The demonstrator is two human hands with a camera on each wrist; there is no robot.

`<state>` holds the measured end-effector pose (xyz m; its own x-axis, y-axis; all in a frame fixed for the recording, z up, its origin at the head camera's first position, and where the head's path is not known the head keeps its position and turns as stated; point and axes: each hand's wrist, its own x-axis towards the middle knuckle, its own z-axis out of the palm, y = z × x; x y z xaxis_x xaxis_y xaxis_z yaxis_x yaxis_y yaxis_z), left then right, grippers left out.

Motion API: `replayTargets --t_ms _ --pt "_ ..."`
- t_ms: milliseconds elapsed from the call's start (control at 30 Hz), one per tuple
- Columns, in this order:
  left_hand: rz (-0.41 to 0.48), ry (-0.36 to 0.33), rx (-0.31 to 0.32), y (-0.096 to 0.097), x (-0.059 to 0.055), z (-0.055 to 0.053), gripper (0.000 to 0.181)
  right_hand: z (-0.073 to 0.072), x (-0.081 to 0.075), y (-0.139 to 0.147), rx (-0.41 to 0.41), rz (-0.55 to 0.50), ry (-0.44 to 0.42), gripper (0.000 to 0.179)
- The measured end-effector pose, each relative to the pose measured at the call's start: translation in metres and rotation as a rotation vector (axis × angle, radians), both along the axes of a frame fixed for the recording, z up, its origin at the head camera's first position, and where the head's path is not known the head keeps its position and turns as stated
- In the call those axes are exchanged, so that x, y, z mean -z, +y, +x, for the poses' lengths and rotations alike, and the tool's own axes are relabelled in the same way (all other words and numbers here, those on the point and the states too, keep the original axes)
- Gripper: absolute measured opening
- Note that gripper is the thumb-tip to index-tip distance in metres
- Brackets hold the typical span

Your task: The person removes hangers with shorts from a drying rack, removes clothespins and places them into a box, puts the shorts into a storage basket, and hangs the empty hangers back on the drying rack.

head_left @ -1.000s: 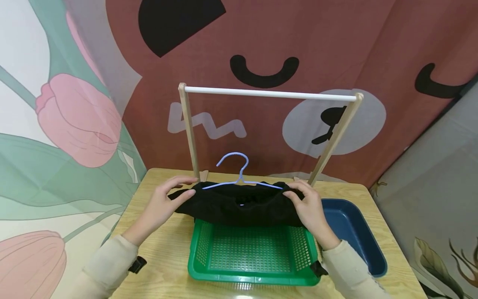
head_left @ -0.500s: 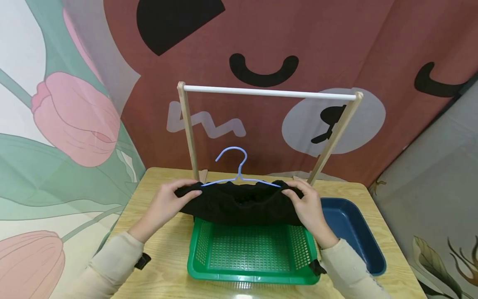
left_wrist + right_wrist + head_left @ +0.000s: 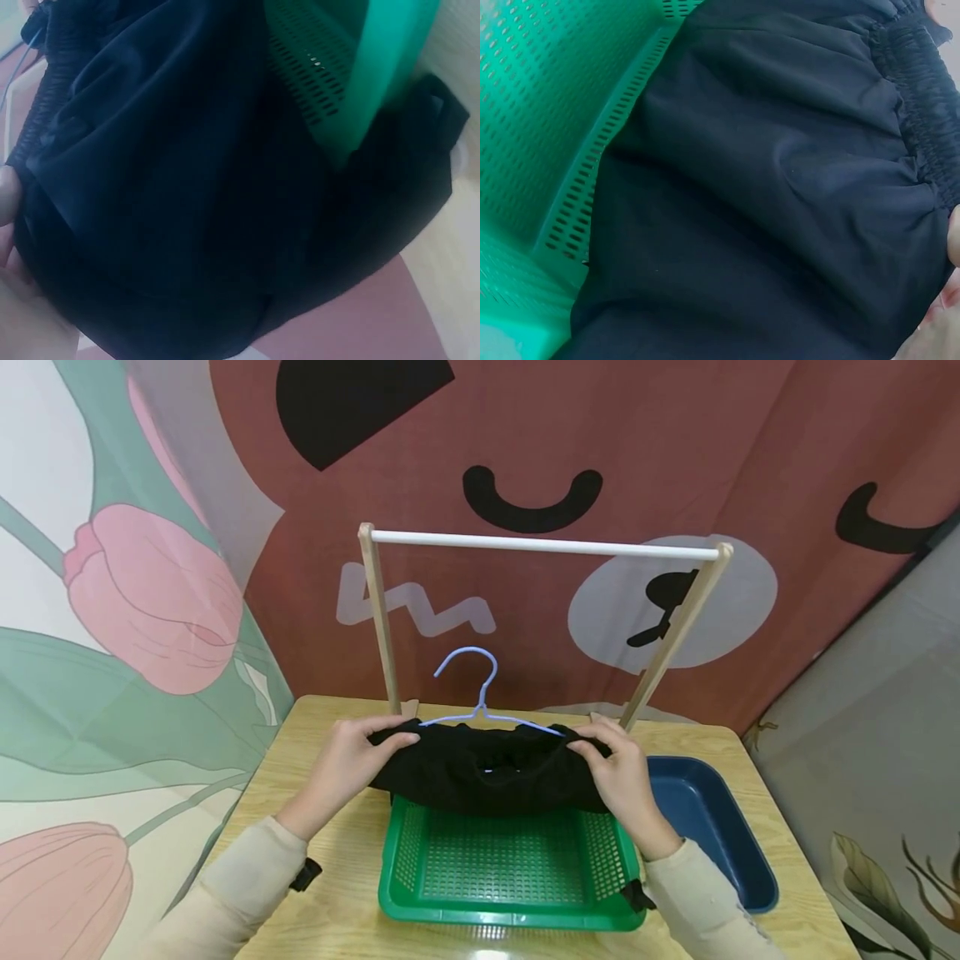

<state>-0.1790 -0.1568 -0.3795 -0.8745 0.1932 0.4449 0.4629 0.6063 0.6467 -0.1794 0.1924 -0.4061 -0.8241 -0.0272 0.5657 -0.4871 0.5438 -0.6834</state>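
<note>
Black pants [image 3: 442, 768] with an elastic waistband [image 3: 922, 112] are held spread above the back of a green basket [image 3: 510, 920]. A light-blue hanger [image 3: 494, 672] stands hook up in the waist opening, its arm ends hidden by the cloth. My left hand [image 3: 348, 760] pinches the left end of the waistband between thumb and fingers. At the right end, my right hand [image 3: 628, 777] grips the waistband the same way, close to the hanger's tip. In the left wrist view the cloth [image 3: 187, 187] hangs down beside the basket.
Behind the hanger stands a rack with wooden posts [image 3: 381, 618] and a white crossbar [image 3: 540, 545]. A dark blue tray [image 3: 723, 827] lies right of the basket. All stand on a wooden table [image 3: 330, 893], with printed curtains [image 3: 525, 635] behind.
My left hand has moved right with its end of the waistband, covering more of the hanger's left arm. The hanger has risen slightly. My right hand stays nearly still.
</note>
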Motion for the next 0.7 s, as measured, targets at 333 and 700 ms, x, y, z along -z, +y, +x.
replayTargets --t_ms 333,700 --pt "0.005 0.023 0.028 0.019 -0.015 -0.006 0.028 -0.002 -0.003 -0.002 0.022 -0.002 0.021 0.014" --pt "0.008 0.139 -0.008 0.049 -0.021 -0.012 0.022 -0.003 -0.003 -0.006 0.036 0.019 0.068 0.012"
